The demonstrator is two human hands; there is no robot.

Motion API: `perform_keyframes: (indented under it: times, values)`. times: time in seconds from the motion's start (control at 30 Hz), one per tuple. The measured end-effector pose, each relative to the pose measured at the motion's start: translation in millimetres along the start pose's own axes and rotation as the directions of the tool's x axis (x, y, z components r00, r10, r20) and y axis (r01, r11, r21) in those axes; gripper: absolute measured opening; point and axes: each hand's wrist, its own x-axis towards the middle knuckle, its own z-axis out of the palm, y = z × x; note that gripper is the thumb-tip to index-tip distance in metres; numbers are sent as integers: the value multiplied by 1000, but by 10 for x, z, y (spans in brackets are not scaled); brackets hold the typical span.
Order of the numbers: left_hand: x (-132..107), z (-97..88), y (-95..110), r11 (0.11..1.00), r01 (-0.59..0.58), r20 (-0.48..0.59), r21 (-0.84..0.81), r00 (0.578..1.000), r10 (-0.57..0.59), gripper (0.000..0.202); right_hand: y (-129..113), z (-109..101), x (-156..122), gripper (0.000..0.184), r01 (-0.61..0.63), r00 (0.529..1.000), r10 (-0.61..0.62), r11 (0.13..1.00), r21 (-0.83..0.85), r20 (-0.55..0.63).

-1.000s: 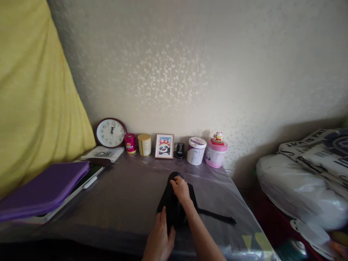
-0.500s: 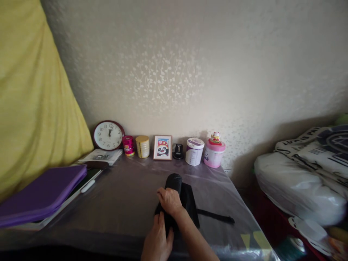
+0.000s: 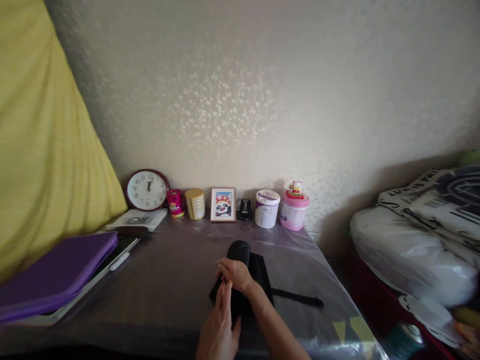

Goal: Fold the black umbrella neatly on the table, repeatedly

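Observation:
A thick black roll [image 3: 240, 248], apparently of fabric, lies on the table on top of a flat black piece [image 3: 260, 270]. A black strap [image 3: 298, 297] runs out from that piece to the right. My right hand [image 3: 235, 274] is closed over the upper part of the roll, fingers curled round its left side. Below it, my left hand [image 3: 220, 320] holds the roll's near part, with straight fingers along the left and the thumb on the right. Its fingertips touch or nearly touch the right hand. Both hands hide much of the roll.
Along the wall stand a clock [image 3: 147, 190], a pink tin [image 3: 175, 203], a yellow can [image 3: 195, 204], a framed panda picture [image 3: 223, 204], a white tub [image 3: 267, 209] and a pink tub [image 3: 294, 212]. A purple folder [image 3: 60, 275] lies left. Bagged bedding [image 3: 405, 255] is beyond the table's right edge.
My left hand's fingers have slid up toward the right hand and lie straighter. More of the flat black piece shows on the left. The right hand stays on the roll.

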Motion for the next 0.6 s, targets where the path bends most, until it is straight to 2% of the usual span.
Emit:
perform_keyframes:
  times: [0.2, 0.3, 0.37, 0.43, 0.5, 0.6]
  values:
    - [2, -46, 50, 999, 9, 96, -47, 995, -5, 79, 74, -25, 41, 31, -17, 997, -1, 976, 216, 80]
    - [11, -60, 61, 997, 51, 126, -55, 991, -44, 80, 76, -23, 63, 30, -6, 998, -12, 957, 290, 58]
    - [18, -56, 54, 995, 88, 161, -37, 984, -81, 76, 46, -33, 21, 29, 35, 999, -26, 939, 341, -29]
    - [21, -42, 32, 993, 113, 200, -19, 974, -106, 70, -3, -48, -93, 29, 99, 984, -45, 942, 320, -173]
    - [19, -22, -1, 991, 126, 214, -33, 970, -116, 67, -45, -54, -264, 27, 156, 949, -90, 966, 205, -302]
    - [17, 5, -43, 989, 122, 204, -85, 973, -103, 69, -29, -32, -497, 26, 208, 923, -180, 977, 45, -340]
